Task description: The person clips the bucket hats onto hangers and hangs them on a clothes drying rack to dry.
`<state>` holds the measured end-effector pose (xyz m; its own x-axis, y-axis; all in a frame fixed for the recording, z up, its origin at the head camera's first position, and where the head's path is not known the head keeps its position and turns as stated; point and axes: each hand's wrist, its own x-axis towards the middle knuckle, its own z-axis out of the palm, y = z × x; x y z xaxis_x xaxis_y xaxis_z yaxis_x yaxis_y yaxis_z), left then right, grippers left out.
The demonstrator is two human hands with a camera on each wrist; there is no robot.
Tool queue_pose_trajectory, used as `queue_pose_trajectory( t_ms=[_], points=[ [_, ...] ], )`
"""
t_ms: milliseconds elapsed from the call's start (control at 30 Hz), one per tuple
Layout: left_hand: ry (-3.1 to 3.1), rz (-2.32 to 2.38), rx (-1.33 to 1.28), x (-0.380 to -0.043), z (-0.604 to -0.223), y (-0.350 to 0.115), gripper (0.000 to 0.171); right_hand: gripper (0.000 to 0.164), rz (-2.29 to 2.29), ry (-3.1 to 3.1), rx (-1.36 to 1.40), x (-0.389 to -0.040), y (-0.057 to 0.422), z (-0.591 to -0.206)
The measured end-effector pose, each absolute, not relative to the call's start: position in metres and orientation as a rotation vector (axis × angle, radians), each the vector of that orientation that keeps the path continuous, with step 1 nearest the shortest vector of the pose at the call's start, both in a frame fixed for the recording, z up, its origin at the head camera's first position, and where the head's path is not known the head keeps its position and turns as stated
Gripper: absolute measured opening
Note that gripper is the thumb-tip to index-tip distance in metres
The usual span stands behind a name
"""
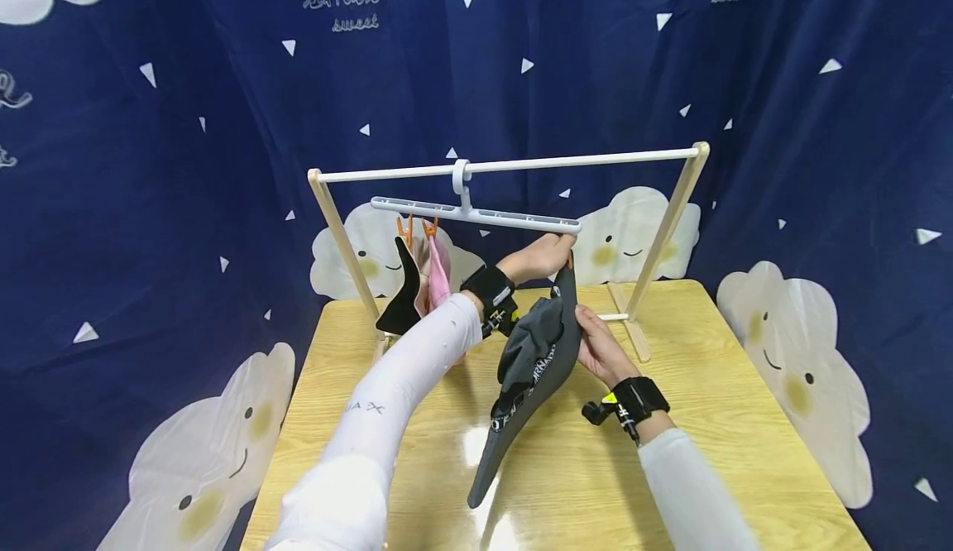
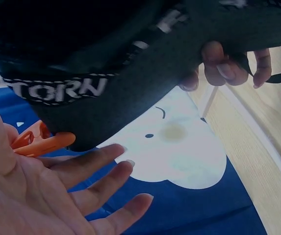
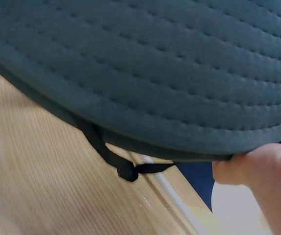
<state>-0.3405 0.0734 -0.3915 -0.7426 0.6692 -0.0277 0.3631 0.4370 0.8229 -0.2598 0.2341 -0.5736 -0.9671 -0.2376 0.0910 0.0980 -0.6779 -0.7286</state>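
Observation:
A dark grey brimmed hat with white lettering on its band hangs tilted below the right end of a white hanger. My left hand is at that end, pinching an orange clip between thumb and index finger; its other fingers spread loosely. The clip sits at the edge of the hat's brim; how firmly it bites cannot be told. On the right, my right hand grips the brim, its fingertips curled over the edge in the left wrist view. A dark chin cord dangles below the brim.
The hanger hooks over the white rail of a wooden rack on a wooden table. Two orange clips on the hanger's left half hold a black cloth piece and a pink one. Behind hangs a navy curtain with cloud faces.

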Motion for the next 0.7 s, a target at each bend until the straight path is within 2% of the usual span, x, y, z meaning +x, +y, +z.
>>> queue_pose_trajectory(
  t_ms=[333, 500, 700],
  points=[
    [2.409, 1.292, 0.97, -0.343, -0.402, 0.078, 0.068, 0.034, -2.776, 1.134, -0.227, -0.257, 0.218, -0.57],
    [2.466, 1.274, 0.991, -0.34, -0.404, 0.079, 0.071, 0.031, -2.779, 1.167, -0.242, -0.262, 0.21, -0.572],
    [2.548, 1.241, 0.921, -0.34, -0.417, 0.077, 0.072, 0.026, -2.657, 1.417, -0.168, -0.265, 0.211, -0.578]
  ],
)
